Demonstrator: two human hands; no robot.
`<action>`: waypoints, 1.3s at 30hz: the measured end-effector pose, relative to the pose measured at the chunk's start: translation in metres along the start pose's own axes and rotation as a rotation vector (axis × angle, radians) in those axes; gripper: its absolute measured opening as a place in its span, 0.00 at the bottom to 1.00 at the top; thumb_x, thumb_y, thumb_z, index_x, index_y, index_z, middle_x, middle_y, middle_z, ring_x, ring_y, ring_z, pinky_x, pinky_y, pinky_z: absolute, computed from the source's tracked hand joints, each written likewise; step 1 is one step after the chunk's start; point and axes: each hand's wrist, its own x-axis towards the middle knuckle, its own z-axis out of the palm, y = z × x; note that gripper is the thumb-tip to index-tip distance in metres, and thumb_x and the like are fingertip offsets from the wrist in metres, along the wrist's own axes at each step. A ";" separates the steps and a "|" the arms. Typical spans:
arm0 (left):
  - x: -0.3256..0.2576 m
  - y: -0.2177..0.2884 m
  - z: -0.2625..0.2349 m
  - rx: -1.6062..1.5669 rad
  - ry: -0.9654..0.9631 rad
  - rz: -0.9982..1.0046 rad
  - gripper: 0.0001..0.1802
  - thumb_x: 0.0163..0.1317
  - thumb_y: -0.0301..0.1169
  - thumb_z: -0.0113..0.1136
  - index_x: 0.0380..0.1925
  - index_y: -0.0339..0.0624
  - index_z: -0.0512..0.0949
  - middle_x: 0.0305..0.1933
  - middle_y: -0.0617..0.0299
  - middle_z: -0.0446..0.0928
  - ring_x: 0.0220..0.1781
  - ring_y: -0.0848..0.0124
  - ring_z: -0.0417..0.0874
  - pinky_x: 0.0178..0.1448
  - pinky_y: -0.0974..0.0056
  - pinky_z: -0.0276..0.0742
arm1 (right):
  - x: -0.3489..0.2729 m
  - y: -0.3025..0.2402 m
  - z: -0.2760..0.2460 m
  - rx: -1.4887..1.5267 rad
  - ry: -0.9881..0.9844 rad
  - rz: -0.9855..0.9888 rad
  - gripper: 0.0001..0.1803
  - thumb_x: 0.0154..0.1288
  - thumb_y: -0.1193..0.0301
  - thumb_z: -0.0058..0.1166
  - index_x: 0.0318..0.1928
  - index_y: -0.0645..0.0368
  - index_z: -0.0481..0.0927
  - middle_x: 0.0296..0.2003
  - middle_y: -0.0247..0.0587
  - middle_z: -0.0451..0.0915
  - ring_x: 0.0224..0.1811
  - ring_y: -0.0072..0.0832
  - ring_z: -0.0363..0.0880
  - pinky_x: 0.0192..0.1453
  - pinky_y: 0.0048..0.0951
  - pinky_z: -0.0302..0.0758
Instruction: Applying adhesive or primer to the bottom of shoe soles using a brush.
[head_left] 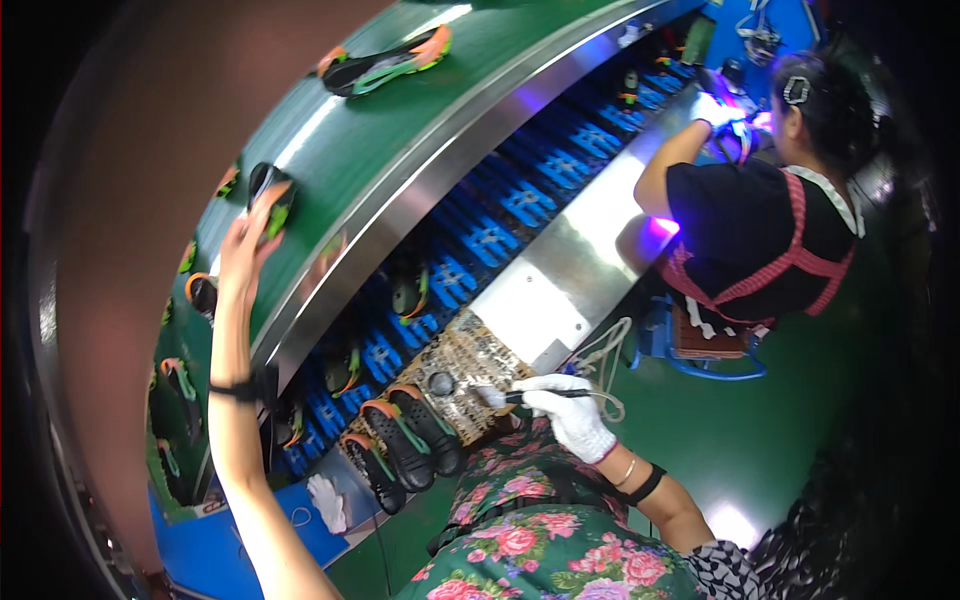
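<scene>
My bare left hand reaches far out over the green conveyor belt. Its fingers close on a dark shoe with orange and green edging. In a white knitted glove, my right hand grips a brush with a black handle and pale bristles. The bristles are over a stained, crusted work board, beside a small round dark pot. Left of the board, several black clogs with orange and green trim stand side by side.
More shoes ride on the belt. Below its metal edge runs a rack of blue holders, some bearing shoes. A co-worker sits at the right under violet light. A white glove lies at lower left; a pale cord hangs near the board.
</scene>
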 end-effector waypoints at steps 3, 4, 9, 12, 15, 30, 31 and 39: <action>-0.098 0.014 0.007 -0.175 0.144 -0.076 0.17 0.75 0.43 0.57 0.50 0.40 0.78 0.46 0.65 0.78 0.51 0.73 0.82 0.62 0.60 0.78 | 0.005 -0.014 0.005 -0.074 -0.054 -0.004 0.11 0.64 0.78 0.65 0.46 0.65 0.89 0.33 0.35 0.88 0.28 0.13 0.78 0.30 0.16 0.71; -0.130 -0.005 -0.007 -0.239 0.210 -0.042 0.17 0.76 0.42 0.56 0.52 0.40 0.78 0.48 0.64 0.77 0.53 0.71 0.81 0.64 0.60 0.76 | 0.007 -0.016 0.004 -0.110 -0.074 -0.011 0.11 0.64 0.77 0.64 0.46 0.65 0.89 0.35 0.35 0.89 0.28 0.13 0.76 0.30 0.17 0.71; -0.230 -0.036 0.045 -0.265 0.292 0.088 0.38 0.62 0.25 0.64 0.73 0.42 0.62 0.63 0.54 0.70 0.68 0.62 0.73 0.71 0.58 0.69 | 0.002 -0.052 0.017 -0.129 -0.156 -0.102 0.12 0.66 0.79 0.61 0.49 0.66 0.87 0.45 0.39 0.89 0.41 0.18 0.83 0.46 0.21 0.78; -0.232 -0.063 0.071 -0.550 0.282 -0.058 0.40 0.58 0.24 0.61 0.72 0.39 0.61 0.66 0.50 0.71 0.66 0.61 0.76 0.71 0.56 0.71 | -0.004 -0.068 0.035 -0.138 -0.138 -0.115 0.11 0.65 0.80 0.62 0.47 0.66 0.87 0.39 0.38 0.87 0.37 0.19 0.81 0.42 0.21 0.76; -0.232 -0.101 0.079 -0.923 0.192 -0.418 0.24 0.61 0.38 0.57 0.53 0.30 0.78 0.49 0.51 0.84 0.51 0.59 0.86 0.61 0.58 0.80 | -0.013 -0.088 0.057 -0.140 -0.130 -0.139 0.08 0.62 0.81 0.63 0.42 0.66 0.88 0.36 0.40 0.87 0.31 0.19 0.79 0.36 0.20 0.74; -0.298 -0.057 0.203 -1.533 -0.024 -0.557 0.42 0.69 0.69 0.47 0.67 0.47 0.72 0.65 0.58 0.78 0.62 0.56 0.81 0.69 0.50 0.75 | -0.013 -0.122 0.070 -0.728 -0.451 -0.845 0.11 0.53 0.83 0.69 0.39 0.64 0.89 0.43 0.52 0.89 0.45 0.37 0.89 0.54 0.36 0.82; -0.298 -0.052 0.205 -1.546 -0.034 -0.572 0.42 0.69 0.70 0.44 0.67 0.48 0.72 0.64 0.58 0.78 0.61 0.58 0.81 0.68 0.51 0.76 | -0.014 -0.121 0.070 -0.800 -0.454 -0.897 0.11 0.54 0.83 0.69 0.40 0.64 0.88 0.43 0.52 0.89 0.45 0.38 0.89 0.54 0.37 0.82; -0.318 -0.068 0.213 -1.687 -0.157 -0.438 0.48 0.68 0.75 0.33 0.72 0.52 0.68 0.69 0.62 0.74 0.66 0.62 0.76 0.72 0.55 0.71 | -0.011 -0.121 0.088 -1.078 -0.414 -1.135 0.16 0.57 0.81 0.66 0.47 0.62 0.87 0.48 0.50 0.87 0.48 0.38 0.87 0.54 0.37 0.82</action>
